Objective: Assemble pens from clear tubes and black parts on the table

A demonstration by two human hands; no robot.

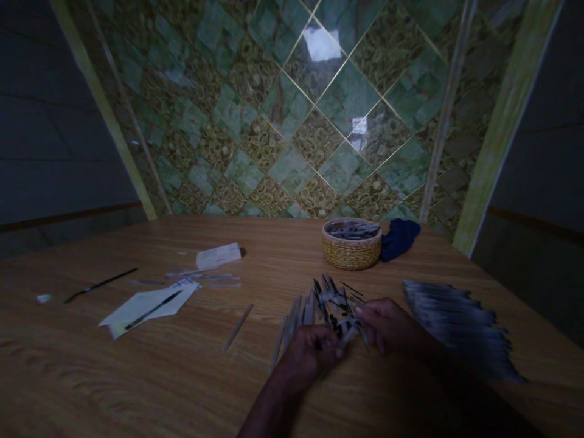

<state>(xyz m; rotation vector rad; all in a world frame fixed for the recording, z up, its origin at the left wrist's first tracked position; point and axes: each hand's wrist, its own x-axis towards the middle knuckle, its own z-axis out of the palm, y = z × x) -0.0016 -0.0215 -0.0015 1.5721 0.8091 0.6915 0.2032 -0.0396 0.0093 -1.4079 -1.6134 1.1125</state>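
My left hand (312, 353) is closed in a pinch on a thin, pale, see-through strip (349, 334). Close beside it on the right, my right hand (385, 322) has its fingers pressed together. Dim light and blur hide what they grip. Just beyond both hands lies a loose heap of small black and clear slim pieces (331, 295). Several pale slim strips (292, 319) lie side by side on the table, partly behind my left hand. To the right of my right hand, a neat row of slim dark-tipped pieces in clear sleeves (456, 322) is spread out.
A woven basket (351, 252) of similar slim pieces stands at the back, with a dark blue cloth (401, 237) against it. Leftward on the wooden table (182, 383) lie a paper sheet (159, 310), a white packet (219, 255), a dark thin rod (103, 284) and a single strip (238, 328).
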